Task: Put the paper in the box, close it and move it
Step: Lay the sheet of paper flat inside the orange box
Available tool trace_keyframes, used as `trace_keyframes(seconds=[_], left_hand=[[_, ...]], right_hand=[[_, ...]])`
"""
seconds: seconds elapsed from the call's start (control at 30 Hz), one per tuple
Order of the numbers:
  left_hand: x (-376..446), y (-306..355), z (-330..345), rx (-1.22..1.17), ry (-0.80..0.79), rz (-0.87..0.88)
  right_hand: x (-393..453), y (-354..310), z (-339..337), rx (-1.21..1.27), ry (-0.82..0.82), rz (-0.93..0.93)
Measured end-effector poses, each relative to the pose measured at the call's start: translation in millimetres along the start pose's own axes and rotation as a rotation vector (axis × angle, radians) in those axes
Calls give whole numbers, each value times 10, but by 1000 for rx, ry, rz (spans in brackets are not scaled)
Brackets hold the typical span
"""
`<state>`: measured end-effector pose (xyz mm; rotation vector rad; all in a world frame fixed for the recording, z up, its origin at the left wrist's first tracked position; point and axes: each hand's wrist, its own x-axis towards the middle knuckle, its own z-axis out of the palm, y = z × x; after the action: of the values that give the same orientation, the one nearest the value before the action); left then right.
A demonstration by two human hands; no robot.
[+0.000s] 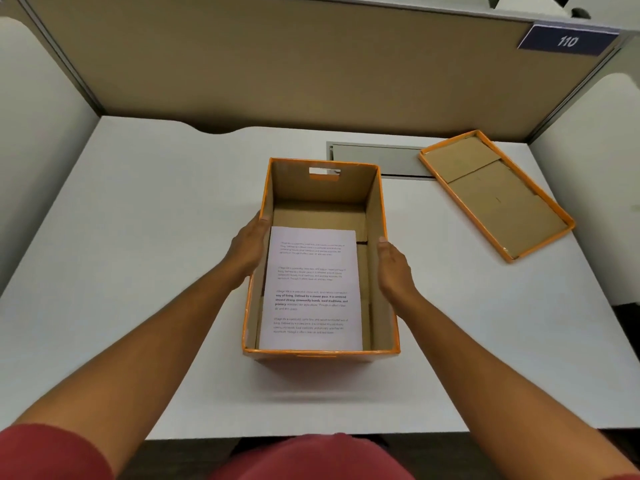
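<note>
An orange cardboard box (322,192) stands open in the middle of the white desk. A printed sheet of paper (311,289) lies flat on its floor, toward the near end. My left hand (247,249) presses on the outside of the left wall with the thumb over the rim. My right hand (393,265) holds the right wall the same way, its thumb at the rim. The box lid (495,195) lies upside down on the desk at the back right, apart from the box.
The desk (138,237) is enclosed by tan partition walls at the back and sides. A grey cable hatch (377,159) is set into the desk behind the box. A sign reading 110 (568,41) hangs at the top right.
</note>
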<state>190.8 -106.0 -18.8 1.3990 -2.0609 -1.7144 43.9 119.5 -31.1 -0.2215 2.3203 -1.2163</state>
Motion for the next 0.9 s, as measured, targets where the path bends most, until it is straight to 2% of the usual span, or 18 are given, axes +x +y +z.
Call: trace_keyframes(seconds=[0.27,0.47,0.57,0.7,0.9], left_hand=[[-262,-314,-128,14,32,34],[-308,-312,-252,-77,-46,-59],[-304,-302,-254,-144,-63,-129],[-324,-372,-186,-129,-45,-109],[-445,-516,-188,-124,-16,-81]], right_hand=[[-352,131,144,-15,13,25],[-363,-44,39,-73,-62,110],[-295,-199,-10,-80,-32,134],[-316,-199,88,-39,-19,197],[-439,-54,70,-60,25,159]])
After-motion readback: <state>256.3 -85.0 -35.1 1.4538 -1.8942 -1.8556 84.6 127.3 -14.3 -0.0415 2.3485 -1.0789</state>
